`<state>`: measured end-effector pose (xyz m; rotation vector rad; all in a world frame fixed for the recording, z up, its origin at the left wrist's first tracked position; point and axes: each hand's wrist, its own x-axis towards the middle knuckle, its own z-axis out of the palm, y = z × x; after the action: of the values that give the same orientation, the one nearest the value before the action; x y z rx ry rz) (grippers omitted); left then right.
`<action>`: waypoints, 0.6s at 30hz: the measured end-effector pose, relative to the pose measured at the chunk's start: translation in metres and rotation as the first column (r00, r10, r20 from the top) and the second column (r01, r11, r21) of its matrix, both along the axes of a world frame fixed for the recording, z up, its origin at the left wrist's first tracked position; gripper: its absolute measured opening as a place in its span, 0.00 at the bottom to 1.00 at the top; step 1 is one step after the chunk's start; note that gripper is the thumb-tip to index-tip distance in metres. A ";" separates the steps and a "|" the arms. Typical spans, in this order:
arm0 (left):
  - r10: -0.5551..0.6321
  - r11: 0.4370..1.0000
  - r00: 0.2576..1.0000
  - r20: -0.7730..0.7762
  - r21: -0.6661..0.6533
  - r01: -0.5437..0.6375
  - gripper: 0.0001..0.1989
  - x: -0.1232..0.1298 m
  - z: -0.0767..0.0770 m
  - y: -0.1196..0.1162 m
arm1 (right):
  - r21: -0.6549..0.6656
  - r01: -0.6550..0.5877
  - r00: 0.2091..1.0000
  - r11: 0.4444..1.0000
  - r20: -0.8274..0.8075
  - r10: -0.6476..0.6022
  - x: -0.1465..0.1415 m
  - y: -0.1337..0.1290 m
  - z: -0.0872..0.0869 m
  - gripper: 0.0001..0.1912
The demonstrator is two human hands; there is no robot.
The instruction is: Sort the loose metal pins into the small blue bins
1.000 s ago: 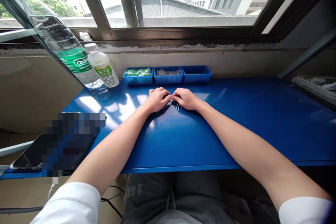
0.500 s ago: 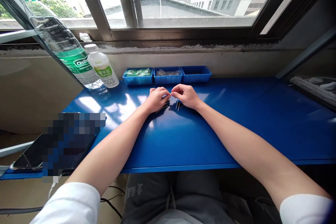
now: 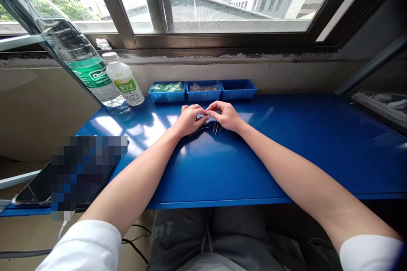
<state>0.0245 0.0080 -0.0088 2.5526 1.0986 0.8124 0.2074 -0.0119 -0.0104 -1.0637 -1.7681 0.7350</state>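
Note:
My left hand (image 3: 190,120) and my right hand (image 3: 225,116) rest on the blue metal table (image 3: 254,165), their fingertips meeting at the middle. A small dark part (image 3: 200,116) sits at the left hand's fingertips, too small to identify. The right fingers curl in close beside it, but I cannot tell whether they grip it. Thin metal pins (image 3: 216,127) lie just below the right hand. Another thin metal pin (image 3: 196,131) lies under the left hand's edge.
Beyond the hands stand several blue trays (image 3: 203,91), holding green packets and clear bags. Left of them are a small water bottle (image 3: 124,80) and a large bottle (image 3: 85,65). A pixelated patch hides an object on a tablet or phone (image 3: 38,188) at the table's left.
The right hand has curled and moved left toward the left fingertips. The small dark part stays at the left fingertips. The pins on the table have not visibly moved.

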 end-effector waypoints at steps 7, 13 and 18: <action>0.016 1.000 1.000 0.021 -0.009 -0.016 0.16 0.000 0.004 -0.003 | 0.167 0.051 0.946 0.985 0.307 -0.101 0.003 -0.001 -0.004 0.07; 0.027 0.999 1.000 -0.006 -0.038 -0.027 0.16 0.000 0.001 0.001 | 0.240 -0.021 0.902 0.971 0.424 -0.086 0.004 -0.001 -0.004 0.05; 0.066 0.998 0.998 0.021 -0.011 -0.066 0.13 0.001 0.000 0.003 | 0.272 0.036 0.899 0.962 0.412 -0.150 0.009 0.003 -0.004 0.06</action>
<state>0.0254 0.0110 -0.0090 2.5052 1.1831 0.8450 0.2165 -0.0090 -0.0149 -1.1827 -2.0976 0.2016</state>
